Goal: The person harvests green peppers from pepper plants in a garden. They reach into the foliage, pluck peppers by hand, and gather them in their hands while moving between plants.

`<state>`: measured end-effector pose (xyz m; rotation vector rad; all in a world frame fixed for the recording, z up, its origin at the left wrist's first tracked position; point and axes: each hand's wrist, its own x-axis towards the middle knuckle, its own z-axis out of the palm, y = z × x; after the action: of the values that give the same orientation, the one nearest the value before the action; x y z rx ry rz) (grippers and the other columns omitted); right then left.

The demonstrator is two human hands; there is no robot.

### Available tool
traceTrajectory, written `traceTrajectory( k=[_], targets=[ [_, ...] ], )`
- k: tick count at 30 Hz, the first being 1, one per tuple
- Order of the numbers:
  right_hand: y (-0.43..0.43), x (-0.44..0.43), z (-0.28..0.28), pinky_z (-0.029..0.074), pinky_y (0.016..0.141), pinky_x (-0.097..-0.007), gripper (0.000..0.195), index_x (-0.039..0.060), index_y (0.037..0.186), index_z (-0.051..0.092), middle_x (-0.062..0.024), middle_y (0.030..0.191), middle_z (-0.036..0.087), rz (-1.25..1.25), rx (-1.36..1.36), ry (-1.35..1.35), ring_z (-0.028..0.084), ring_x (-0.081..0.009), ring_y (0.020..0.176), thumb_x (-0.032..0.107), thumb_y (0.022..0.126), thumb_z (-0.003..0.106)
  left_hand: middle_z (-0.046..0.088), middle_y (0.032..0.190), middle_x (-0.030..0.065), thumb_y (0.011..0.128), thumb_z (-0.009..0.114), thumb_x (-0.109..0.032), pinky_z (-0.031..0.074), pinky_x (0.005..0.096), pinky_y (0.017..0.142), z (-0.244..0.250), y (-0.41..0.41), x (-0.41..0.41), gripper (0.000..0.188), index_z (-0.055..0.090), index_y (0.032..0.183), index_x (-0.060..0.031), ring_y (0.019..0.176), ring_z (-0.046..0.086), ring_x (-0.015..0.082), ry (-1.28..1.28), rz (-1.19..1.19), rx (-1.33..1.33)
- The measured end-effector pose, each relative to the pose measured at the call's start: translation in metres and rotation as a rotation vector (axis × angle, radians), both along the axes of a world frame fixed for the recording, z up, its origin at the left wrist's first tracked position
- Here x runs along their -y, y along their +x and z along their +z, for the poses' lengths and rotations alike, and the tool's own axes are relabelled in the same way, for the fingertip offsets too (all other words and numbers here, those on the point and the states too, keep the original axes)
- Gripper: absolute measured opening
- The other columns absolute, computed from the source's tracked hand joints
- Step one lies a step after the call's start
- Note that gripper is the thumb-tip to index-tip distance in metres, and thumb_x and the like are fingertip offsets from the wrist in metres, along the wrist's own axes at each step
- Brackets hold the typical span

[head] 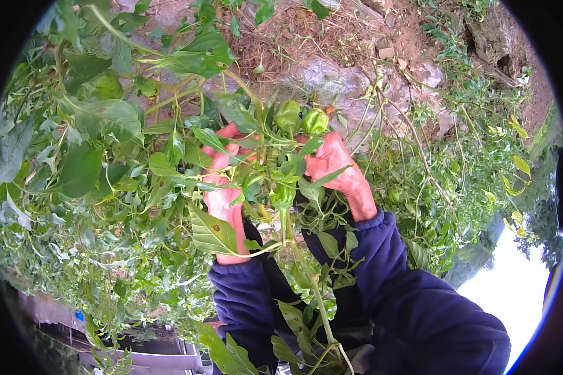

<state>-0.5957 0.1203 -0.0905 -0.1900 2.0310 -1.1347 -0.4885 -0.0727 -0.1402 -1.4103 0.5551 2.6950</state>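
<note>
Both hands reach in among the leafy stems of a pepper plant. My left hand [223, 183], at centre left, is partly behind leaves, its fingers bent near the plant's main stem [261, 126]; what they touch is hidden. On the right my right hand [333, 161] has its fingers curled close beside a ribbed green pepper [315, 122]. Whether it grips that pepper or a stem cannot be told. Another green pepper [287, 116] hangs just left of it. Lower down, between the wrists, is a smaller green pepper [282, 196] among leaves.
A leafy branch [316, 290] crosses in front of the dark blue sleeves. Dense pepper foliage [79, 168] fills the left, with a further green pepper [107, 86] in it. Plastic sheeting [328, 79] and dry straw cover soil beyond the hands. A thin bare branch [420, 140] arches at right.
</note>
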Motion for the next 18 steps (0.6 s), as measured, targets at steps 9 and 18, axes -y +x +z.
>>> traceTrajectory(
  k=[9,18],
  targets=[
    [-0.022,0.027,0.059,0.037,0.047,-0.0431,0.013,0.0074,0.057,0.051,-0.0133,0.058,0.05,0.513,-0.431,0.22,0.053,-0.0335,0.056,0.008,0.06,0.064,0.065,0.094,0.0181,0.091,0.058,-0.029,0.059,0.0359,0.063,-0.018,0.02,0.02,0.043,0.049,0.122,-0.0009,0.082,0.066,0.0247,0.058,-0.073,-0.154],
    [-0.021,0.038,0.064,0.029,0.04,-0.0379,0.022,0.0038,0.059,0.051,-0.0099,0.05,0.044,0.311,-0.086,-0.173,0.046,-0.0258,0.039,0.011,0.069,0.069,0.061,0.111,0.0228,0.087,0.062,-0.038,0.059,0.0359,0.071,0.025,-0.022,0.014,0.063,0.041,0.132,-0.0003,0.093,0.066,0.0282,-0.005,-0.111,-0.182]
  ],
)
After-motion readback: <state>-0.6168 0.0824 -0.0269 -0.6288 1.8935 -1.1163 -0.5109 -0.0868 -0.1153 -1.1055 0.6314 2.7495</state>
